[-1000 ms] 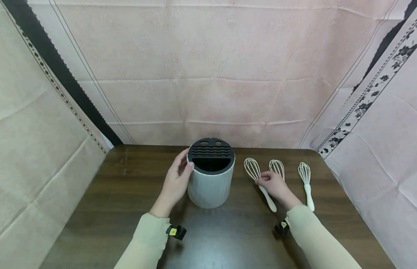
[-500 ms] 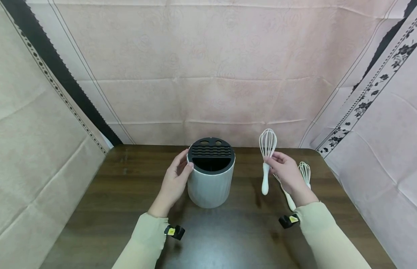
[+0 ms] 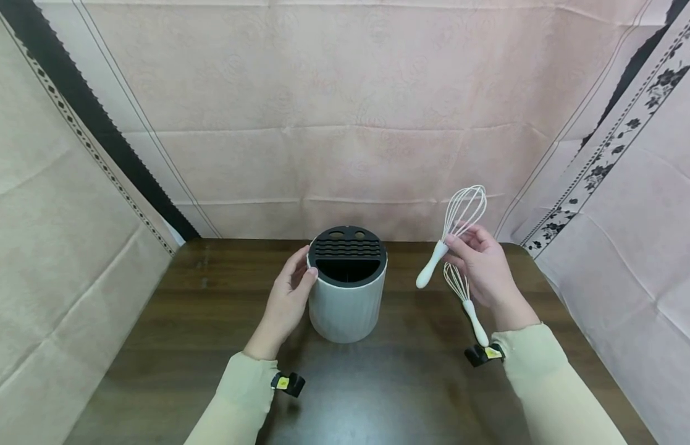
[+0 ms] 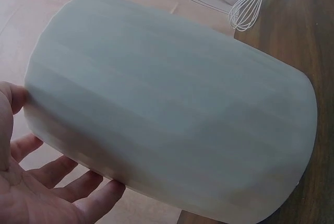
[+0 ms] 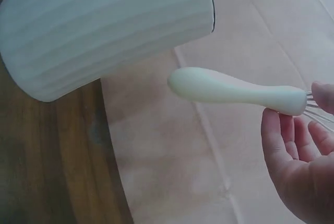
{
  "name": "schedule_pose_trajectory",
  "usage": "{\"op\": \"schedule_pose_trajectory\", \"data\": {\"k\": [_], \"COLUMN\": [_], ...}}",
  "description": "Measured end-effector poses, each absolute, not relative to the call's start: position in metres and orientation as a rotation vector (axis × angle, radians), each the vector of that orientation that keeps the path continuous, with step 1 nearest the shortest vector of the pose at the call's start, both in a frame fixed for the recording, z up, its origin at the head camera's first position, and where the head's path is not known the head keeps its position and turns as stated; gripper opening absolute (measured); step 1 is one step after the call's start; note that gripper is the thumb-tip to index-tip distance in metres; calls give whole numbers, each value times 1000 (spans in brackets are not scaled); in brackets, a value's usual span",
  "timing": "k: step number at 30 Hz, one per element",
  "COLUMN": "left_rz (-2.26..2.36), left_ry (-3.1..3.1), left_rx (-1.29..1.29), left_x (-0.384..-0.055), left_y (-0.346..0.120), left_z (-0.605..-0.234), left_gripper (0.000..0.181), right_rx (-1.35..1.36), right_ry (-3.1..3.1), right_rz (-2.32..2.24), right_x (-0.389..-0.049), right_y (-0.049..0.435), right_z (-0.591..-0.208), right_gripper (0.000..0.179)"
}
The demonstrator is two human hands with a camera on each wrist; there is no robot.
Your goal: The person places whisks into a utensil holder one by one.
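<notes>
A pale ribbed utensil holder (image 3: 347,309) with a dark slotted lid (image 3: 349,256) stands upright on the table. My left hand (image 3: 289,293) holds its left side, thumb toward the front and fingers (image 4: 57,172) spread along the wall. Right of the holder and above the table, my right hand (image 3: 483,266) pinches a white whisk (image 5: 235,91) where wires meet handle. Its wire head tilts up to the right and its handle points down to the left. Below that hand, a second whisk (image 3: 474,318) lies on the table, its head partly covered by the fingers.
The brown wooden table (image 3: 222,346) runs back to a pale cloth backdrop (image 3: 378,123). Cloth also hangs on both sides. Beyond the holder, the left wrist view shows whisk wires (image 4: 248,7) at the table's far edge.
My right hand has lifted the whisk off the table and moved it up and right, tilting its head rightward. The right-hand whisk is now hidden behind that hand. My left hand stays on the holder.
</notes>
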State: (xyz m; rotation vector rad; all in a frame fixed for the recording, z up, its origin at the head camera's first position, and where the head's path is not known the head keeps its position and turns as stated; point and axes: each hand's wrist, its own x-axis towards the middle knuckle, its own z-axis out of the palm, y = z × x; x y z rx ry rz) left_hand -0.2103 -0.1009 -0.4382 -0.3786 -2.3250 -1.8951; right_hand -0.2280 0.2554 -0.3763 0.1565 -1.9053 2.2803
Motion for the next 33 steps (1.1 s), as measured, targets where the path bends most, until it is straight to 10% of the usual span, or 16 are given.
{"op": "schedule_pose_trajectory", "data": {"k": [33], "left_rz": [-1943], "left_ry": [-2306], "left_rx": [-411], "left_x": [-204], "left_y": [-98], "left_z": [-425], "left_gripper": [50], "right_rx": [456], "right_ry": [-1642], "right_rz": [2382], "right_x": [-219], "right_y": [197], "right_z": [-338], "right_gripper": [43]}}
